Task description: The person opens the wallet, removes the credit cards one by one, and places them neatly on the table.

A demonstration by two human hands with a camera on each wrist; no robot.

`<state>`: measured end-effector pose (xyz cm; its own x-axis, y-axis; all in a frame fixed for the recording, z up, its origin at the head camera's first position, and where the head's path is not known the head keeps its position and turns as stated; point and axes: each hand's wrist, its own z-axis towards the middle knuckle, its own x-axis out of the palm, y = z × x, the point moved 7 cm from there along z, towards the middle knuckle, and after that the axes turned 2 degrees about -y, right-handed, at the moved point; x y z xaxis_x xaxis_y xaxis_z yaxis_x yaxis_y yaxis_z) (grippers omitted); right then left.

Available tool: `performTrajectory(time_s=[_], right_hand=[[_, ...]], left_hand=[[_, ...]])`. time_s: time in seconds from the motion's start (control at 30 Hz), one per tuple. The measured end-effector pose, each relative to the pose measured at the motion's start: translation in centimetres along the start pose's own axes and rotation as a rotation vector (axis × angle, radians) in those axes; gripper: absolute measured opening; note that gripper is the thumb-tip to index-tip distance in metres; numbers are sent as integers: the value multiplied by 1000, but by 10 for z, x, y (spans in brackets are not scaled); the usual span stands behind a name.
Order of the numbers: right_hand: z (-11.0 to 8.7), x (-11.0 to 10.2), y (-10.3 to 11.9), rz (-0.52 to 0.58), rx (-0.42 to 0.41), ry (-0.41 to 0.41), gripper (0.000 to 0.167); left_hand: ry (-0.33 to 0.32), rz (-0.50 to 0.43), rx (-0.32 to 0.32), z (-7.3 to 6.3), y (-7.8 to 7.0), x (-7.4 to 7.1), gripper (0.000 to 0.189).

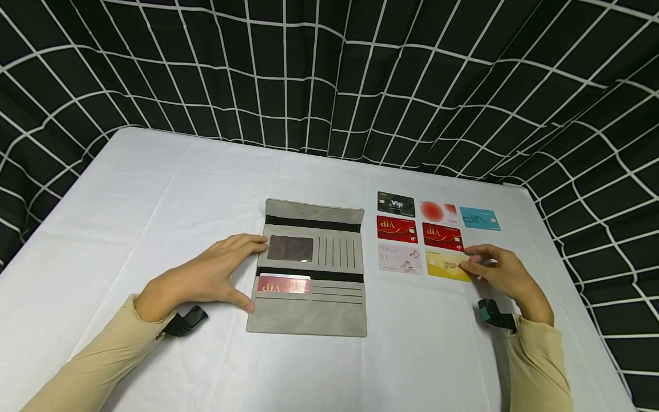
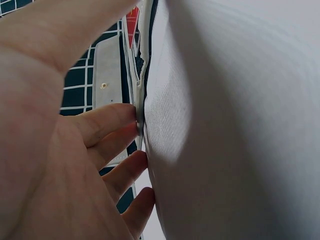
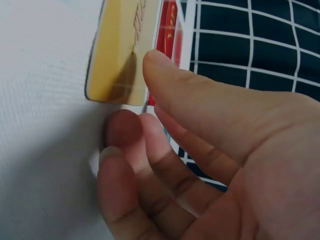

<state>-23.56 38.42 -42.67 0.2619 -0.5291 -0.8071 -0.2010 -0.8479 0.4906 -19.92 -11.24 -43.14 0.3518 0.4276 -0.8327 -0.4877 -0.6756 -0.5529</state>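
A grey wallet [image 1: 306, 320] lies unfolded on the white table, with a red card [image 1: 284, 284] tucked in a lower left slot. My left hand [image 1: 213, 274] rests along the wallet's left edge, thumb low and fingers higher up, spread and fairly straight. In the left wrist view, fingertips [image 2: 131, 112] touch that edge. My right hand [image 1: 496, 272] is at the right end of a yellow card [image 1: 445, 264]. In the right wrist view, the thumb is over the yellow card [image 3: 117, 55] and bent fingers sit beside its short edge; no grip on it shows.
Left of and above the yellow card lie a pale pink card [image 1: 399, 259], two red cards, including a nearer one [image 1: 441, 236], a black card [image 1: 395, 204], a white card with red circles [image 1: 439, 212] and a blue card [image 1: 480, 218]. A black gridded curtain [image 1: 309, 74] hangs behind the table.
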Motion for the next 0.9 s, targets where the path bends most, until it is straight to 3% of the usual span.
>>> performTrajectory(time_s=[0.9], right_hand=[[-14, -3, 46, 4, -173, -40, 53]], left_hand=[[-2, -15, -1, 0, 0, 0, 107]])
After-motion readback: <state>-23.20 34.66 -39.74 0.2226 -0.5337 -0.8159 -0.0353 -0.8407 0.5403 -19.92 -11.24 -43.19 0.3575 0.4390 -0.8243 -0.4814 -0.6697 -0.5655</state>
